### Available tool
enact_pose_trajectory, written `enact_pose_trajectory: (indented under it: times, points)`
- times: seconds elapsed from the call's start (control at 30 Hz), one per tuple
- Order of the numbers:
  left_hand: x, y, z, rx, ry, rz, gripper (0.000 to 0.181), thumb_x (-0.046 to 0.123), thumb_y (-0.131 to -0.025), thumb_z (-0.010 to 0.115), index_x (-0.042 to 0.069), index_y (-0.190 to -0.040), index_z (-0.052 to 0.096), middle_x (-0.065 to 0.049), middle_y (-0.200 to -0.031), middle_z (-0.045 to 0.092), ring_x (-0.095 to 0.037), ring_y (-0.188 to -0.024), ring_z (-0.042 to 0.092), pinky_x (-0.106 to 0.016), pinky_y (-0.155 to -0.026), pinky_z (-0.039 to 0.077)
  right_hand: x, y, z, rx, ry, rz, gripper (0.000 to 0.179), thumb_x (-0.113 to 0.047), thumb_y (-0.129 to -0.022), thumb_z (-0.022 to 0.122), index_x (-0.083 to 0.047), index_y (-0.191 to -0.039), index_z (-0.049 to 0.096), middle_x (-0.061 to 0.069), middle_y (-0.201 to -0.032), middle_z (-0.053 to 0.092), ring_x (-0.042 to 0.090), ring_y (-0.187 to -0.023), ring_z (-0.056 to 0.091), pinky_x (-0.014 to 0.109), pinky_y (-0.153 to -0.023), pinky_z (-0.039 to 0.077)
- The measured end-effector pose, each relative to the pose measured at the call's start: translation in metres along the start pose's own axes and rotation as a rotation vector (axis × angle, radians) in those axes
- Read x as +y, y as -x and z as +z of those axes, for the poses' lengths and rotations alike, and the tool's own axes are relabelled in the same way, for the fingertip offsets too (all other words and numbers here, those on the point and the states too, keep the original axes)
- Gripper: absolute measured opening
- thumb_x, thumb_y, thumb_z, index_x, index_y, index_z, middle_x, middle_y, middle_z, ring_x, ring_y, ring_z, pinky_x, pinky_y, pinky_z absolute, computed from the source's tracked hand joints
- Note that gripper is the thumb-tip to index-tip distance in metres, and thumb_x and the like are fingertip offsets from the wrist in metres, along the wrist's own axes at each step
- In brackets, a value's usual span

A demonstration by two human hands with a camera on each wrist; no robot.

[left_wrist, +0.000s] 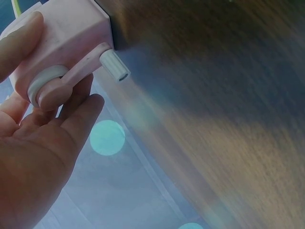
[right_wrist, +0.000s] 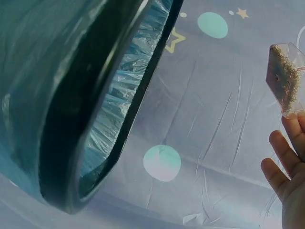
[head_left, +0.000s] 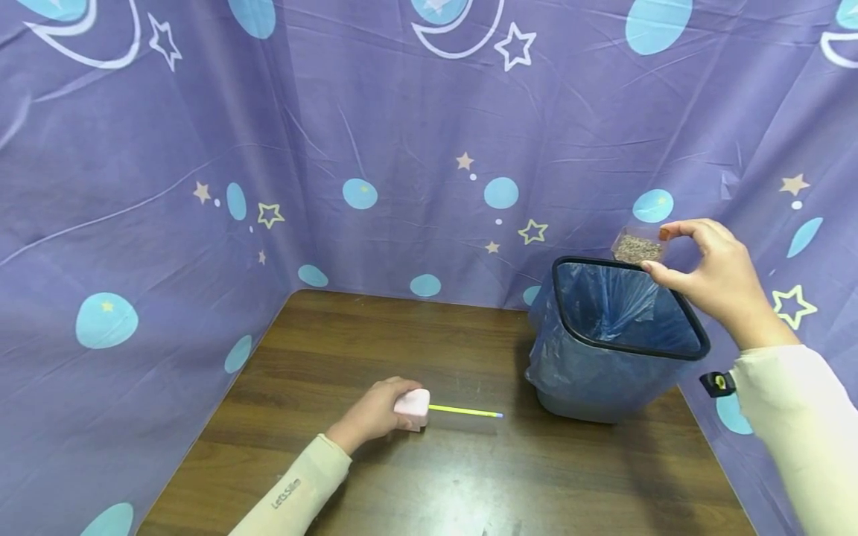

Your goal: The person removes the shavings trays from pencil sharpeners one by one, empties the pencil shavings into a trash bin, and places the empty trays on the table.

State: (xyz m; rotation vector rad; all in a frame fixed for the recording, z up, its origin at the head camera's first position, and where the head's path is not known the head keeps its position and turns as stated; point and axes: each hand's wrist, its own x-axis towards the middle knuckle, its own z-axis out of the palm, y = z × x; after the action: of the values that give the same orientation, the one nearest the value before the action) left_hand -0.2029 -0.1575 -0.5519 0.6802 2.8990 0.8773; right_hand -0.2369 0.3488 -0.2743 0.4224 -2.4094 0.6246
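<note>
My left hand [head_left: 377, 409] grips a pink pencil sharpener [head_left: 412, 402] low over the wooden table. Its crank [left_wrist: 88, 64] with a white knob shows in the left wrist view, between thumb and fingers. A yellow pencil [head_left: 465, 410] with a blue end extends to the right from the sharpener; whether it is inserted is hidden. Between thumb and fingers, my right hand [head_left: 717, 272] pinches a clear shavings tray [head_left: 638, 248] above the far rim of the bin [head_left: 583, 383]. Pencil shavings lie in the tray, which also appears in the right wrist view.
The bin stands at the table's right side, its black rim [head_left: 563, 305] holding a blue translucent bag [head_left: 610, 305]. Purple patterned curtains [head_left: 402, 134] enclose the wooden table [head_left: 322, 335] at the back and sides.
</note>
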Motion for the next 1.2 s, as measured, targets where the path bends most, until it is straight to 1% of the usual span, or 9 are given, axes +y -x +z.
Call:
enact_pose_trajectory:
  times: [0.1,0.13,0.2,0.3,0.37,0.6,0.83,1.2]
  points:
    - [0.0,0.0,0.0,0.0,-0.004,0.003,0.069,0.017,-0.072,0.091,0.017,-0.136,0.065,-0.004,-0.13,0.068,-0.024,-0.114,0.063,-0.047,-0.097,0.052,0.002,-0.001,-0.002,-0.028,0.001,0.015,0.054,-0.02,-0.079,0.087,-0.001,-0.125,0.064,0.019,-0.122,0.064,0.038,-0.123,0.05,0.051,-0.117,0.033]
    - [0.0,0.0,-0.001,-0.002,-0.004,0.001,0.069,0.017,-0.072,0.091,0.017,-0.136,0.065,-0.004,-0.13,0.068,-0.024,-0.114,0.063,-0.047,-0.097,0.052,0.002,-0.001,-0.002,-0.035,0.002,0.017,0.054,-0.021,-0.08,0.087,-0.002,-0.125,0.064,0.019,-0.122,0.064,0.038,-0.123,0.05,0.052,-0.117,0.033]
    - [0.0,0.001,-0.002,-0.001,-0.003,0.004,0.069,0.017,-0.072,0.091,0.016,-0.136,0.065,-0.005,-0.13,0.068,-0.024,-0.114,0.063,-0.047,-0.097,0.052,0.004,-0.001,-0.003,-0.045,0.003,0.019,0.054,-0.021,-0.08,0.087,-0.001,-0.125,0.064,0.019,-0.122,0.064,0.039,-0.124,0.049,0.058,-0.114,0.033]
    - [0.001,0.001,-0.003,-0.001,0.002,0.004,0.069,0.017,-0.072,0.091,0.015,-0.135,0.065,-0.006,-0.13,0.068,-0.025,-0.114,0.063,-0.048,-0.097,0.052,0.006,-0.002,-0.003,-0.053,0.009,0.005,0.052,-0.021,-0.08,0.086,-0.001,-0.124,0.065,0.019,-0.122,0.064,0.039,-0.123,0.049,0.06,-0.112,0.034]
    - [0.001,0.001,-0.003,-0.002,0.002,0.004,0.069,0.017,-0.072,0.091,0.015,-0.135,0.065,-0.006,-0.131,0.068,-0.025,-0.115,0.063,-0.048,-0.098,0.052,0.006,-0.003,-0.004,-0.064,0.017,-0.004,0.052,-0.022,-0.08,0.086,-0.001,-0.123,0.065,0.02,-0.121,0.064,0.04,-0.123,0.049,0.064,-0.108,0.034]
    - [0.001,0.002,-0.002,0.003,0.001,0.021,0.069,0.016,-0.07,0.091,0.015,-0.135,0.066,-0.007,-0.129,0.068,-0.025,-0.113,0.064,-0.048,-0.096,0.053,0.007,-0.005,-0.007,-0.092,0.047,-0.011,0.051,-0.026,-0.082,0.085,0.0,-0.122,0.064,0.022,-0.122,0.063,0.043,-0.124,0.048,0.066,-0.109,0.033]
    - [0.001,0.002,-0.002,-0.005,0.005,0.02,0.068,0.016,-0.07,0.091,0.014,-0.134,0.066,-0.006,-0.128,0.069,-0.023,-0.111,0.064,-0.046,-0.095,0.053,0.009,-0.01,-0.012,-0.097,0.082,-0.054,0.052,-0.025,-0.079,0.086,0.0,-0.12,0.066,0.022,-0.12,0.064,0.043,-0.121,0.051,0.065,-0.105,0.035]
    - [0.0,0.002,-0.001,0.002,0.008,0.016,0.069,0.015,-0.07,0.091,0.016,-0.134,0.066,-0.004,-0.128,0.068,-0.022,-0.111,0.064,-0.045,-0.096,0.053,0.015,-0.016,-0.017,-0.124,0.116,-0.073,0.056,-0.028,-0.078,0.087,0.001,-0.121,0.066,0.024,-0.121,0.064,0.043,-0.119,0.052,0.064,-0.101,0.036]
